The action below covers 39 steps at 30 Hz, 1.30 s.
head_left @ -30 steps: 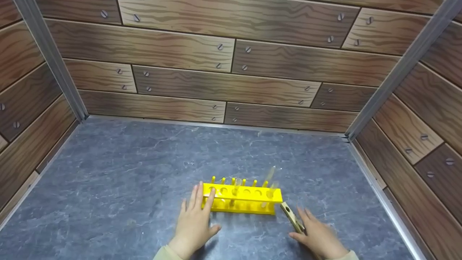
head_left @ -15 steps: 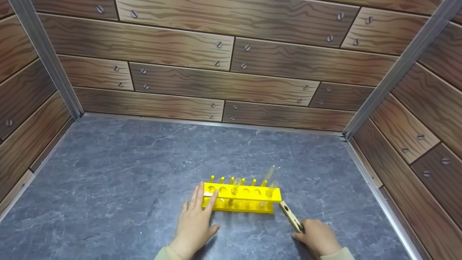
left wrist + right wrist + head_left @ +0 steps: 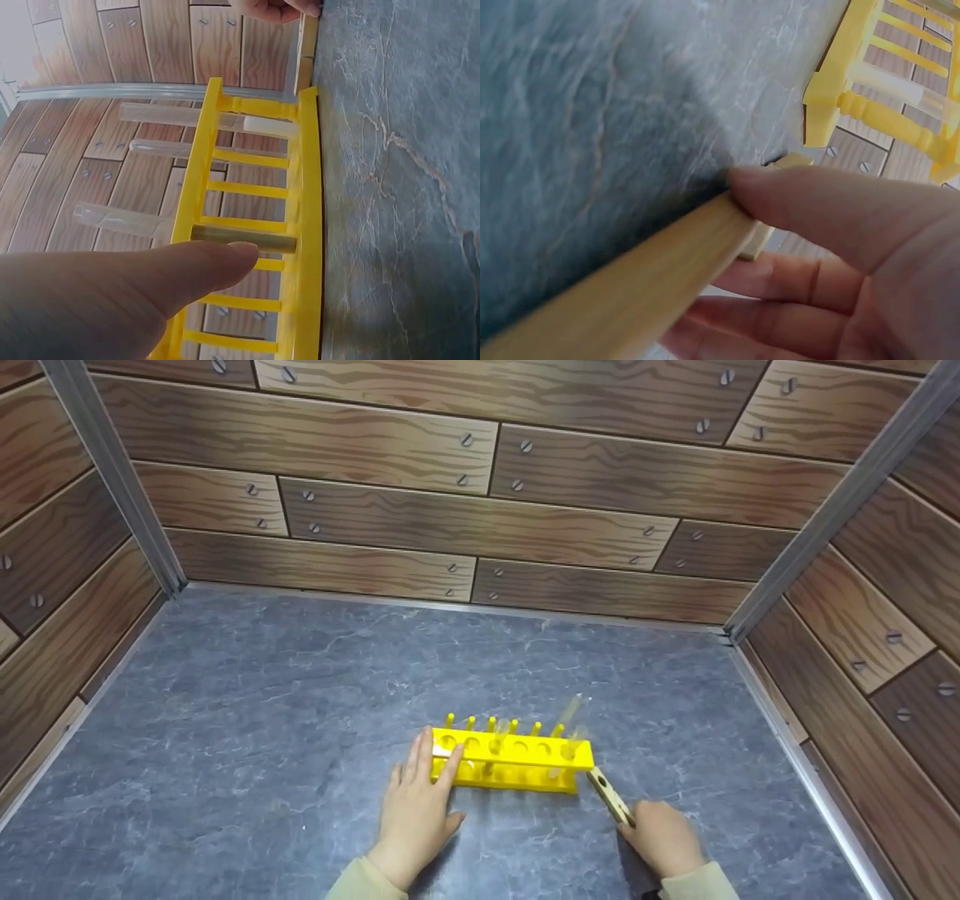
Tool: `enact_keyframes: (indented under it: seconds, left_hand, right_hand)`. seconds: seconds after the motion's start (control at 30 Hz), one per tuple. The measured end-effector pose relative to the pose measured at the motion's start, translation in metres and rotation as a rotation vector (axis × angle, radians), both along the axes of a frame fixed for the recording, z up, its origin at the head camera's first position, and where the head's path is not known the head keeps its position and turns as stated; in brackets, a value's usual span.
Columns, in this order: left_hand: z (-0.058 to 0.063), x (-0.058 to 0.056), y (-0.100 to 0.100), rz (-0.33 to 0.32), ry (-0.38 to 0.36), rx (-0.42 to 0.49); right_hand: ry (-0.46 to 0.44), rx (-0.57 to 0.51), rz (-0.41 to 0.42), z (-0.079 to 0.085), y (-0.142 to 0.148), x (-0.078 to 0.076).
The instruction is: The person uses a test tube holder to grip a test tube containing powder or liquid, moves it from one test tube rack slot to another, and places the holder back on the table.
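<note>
A yellow test tube rack [image 3: 517, 757] stands on the surface with clear test tubes in it. One test tube [image 3: 500, 733] is in a middle hole, and in the left wrist view its lower part looks brownish-yellow. Another test tube [image 3: 578, 737] at the right end has a whitish lower part [image 3: 268, 127]. Behind it a third test tube [image 3: 571, 709] leans upward over a peg. My left hand [image 3: 420, 810] rests its straight fingers on the rack's left end. My right hand [image 3: 664, 836] pinches a wooden test tube holder [image 3: 613, 799], whose tip lies by the rack's right end.
The grey marbled surface [image 3: 300, 697] spreads around the rack. Wood-patterned panels [image 3: 420, 502] wall it in at the back and both sides, with metal strips along the corners [image 3: 127, 480].
My right hand's fingers were spread beside the test tube holder a second ago; they have closed on it. My left hand stays on the rack. The head view has shifted slightly.
</note>
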<state>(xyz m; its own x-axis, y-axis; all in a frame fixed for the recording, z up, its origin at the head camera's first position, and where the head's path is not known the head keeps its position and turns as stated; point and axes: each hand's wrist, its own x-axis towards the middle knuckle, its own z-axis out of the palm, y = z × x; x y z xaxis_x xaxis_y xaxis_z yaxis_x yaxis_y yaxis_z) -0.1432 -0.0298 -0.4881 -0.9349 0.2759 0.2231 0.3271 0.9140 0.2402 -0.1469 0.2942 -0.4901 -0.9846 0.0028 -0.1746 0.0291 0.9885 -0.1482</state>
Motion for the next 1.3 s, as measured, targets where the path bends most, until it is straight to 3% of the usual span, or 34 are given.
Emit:
enact_keyframes:
  seconds: [0.27, 0.5, 0.77, 1.03, 1.3]
  left_hand:
    - [0.002, 0.000, 0.003, 0.013, -0.005, 0.007]
    - [-0.001, 0.001, 0.003, 0.017, 0.000, 0.023]
    - [-0.004, 0.003, 0.001, 0.008, -0.004, 0.039]
    - [-0.005, 0.003, 0.001, 0.009, 0.020, 0.040]
    - [-0.006, 0.003, 0.002, -0.018, -0.005, 0.049]
  right_hand:
    - [-0.011, -0.081, -0.086, 0.006, 0.006, -0.011]
    - [0.055, -0.165, -0.145, 0.003, 0.008, -0.016]
    - [0.187, -0.218, -0.141, -0.002, 0.010, -0.011]
    - [0.195, -0.186, -0.154, -0.005, 0.012, -0.010]
    - [0.157, -0.153, -0.149, -0.008, 0.016, -0.004]
